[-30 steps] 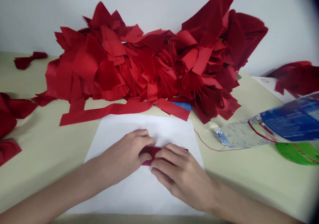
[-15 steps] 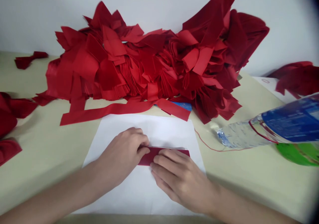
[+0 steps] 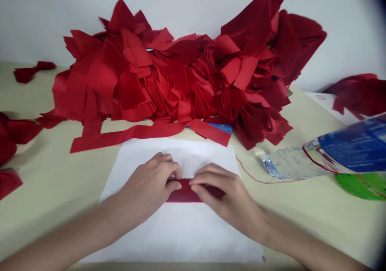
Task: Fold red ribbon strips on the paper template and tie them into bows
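A flat dark-red strip of cloth-like material (image 3: pixel 187 192) lies crosswise on a white sheet of paper (image 3: pixel 177 235). My left hand (image 3: pixel 153 182) closes its thumb and fingertips on the strip's left part, at the upper edge. On the same edge, a little to the right, my right hand (image 3: pixel 223 194) pinches with thumb and forefinger, its other fingers curled over the strip's right end. Between the two hands a short stretch of strip shows, with a thin pale line along its top. Both ends are partly hidden beneath my hands.
Behind the sheet rises a large heap of red strips (image 3: pixel 181 78), one long red strip (image 3: pixel 129 134) in front. A bottle with a blue label (image 3: pixel 346 150) lies at the right by a green object (image 3: pixel 362 186). A red thread (image 3: pixel 256 179) runs toward it. More red pieces (image 3: pixel 21 130) lie left.
My right hand has gone from lying across the strip, fingers extended, to a thumb-and-finger pinch at its upper edge. My left hand has stayed nearly in place.
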`<state>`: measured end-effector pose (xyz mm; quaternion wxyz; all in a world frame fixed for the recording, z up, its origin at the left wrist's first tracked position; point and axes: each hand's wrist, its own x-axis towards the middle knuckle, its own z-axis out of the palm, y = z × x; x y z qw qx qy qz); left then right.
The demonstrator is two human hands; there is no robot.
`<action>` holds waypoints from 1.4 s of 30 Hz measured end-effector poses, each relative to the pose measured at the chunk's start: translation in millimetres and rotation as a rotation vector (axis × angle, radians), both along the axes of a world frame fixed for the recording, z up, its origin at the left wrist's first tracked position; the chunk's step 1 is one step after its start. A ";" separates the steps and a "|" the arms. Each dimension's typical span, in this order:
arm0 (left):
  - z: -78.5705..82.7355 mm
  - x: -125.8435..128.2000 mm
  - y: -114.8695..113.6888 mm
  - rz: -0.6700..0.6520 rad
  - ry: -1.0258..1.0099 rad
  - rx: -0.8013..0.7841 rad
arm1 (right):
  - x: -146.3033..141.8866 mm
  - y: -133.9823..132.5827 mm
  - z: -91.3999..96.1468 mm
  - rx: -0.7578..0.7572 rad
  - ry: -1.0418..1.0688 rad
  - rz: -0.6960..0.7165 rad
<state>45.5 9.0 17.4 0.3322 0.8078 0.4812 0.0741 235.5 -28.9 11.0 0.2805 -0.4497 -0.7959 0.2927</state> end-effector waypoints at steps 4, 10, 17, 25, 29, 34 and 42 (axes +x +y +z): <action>0.6 2.1 -0.9 -0.009 0.019 -0.009 | -2.5 10.3 4.6 -0.117 -0.122 -0.108; 2.5 4.8 -1.3 -0.022 0.009 -0.011 | -6.3 14.1 1.0 -0.100 -0.209 -0.061; 2.5 8.1 -1.1 -0.116 0.074 0.009 | -5.4 16.9 3.3 -0.096 -0.232 -0.031; -7.8 6.6 -10.8 -0.137 0.081 0.163 | -2.8 17.3 2.3 -0.119 -0.212 0.032; -13.6 2.3 -18.7 -0.128 0.076 0.292 | -0.1 21.5 3.4 -0.172 -0.206 0.066; -15.2 1.7 -21.5 -0.122 0.062 0.379 | 1.9 24.1 6.0 -0.167 -0.205 0.041; -3.6 12.1 -10.9 -0.131 0.049 0.266 | -1.2 16.9 2.4 0.127 -0.309 0.085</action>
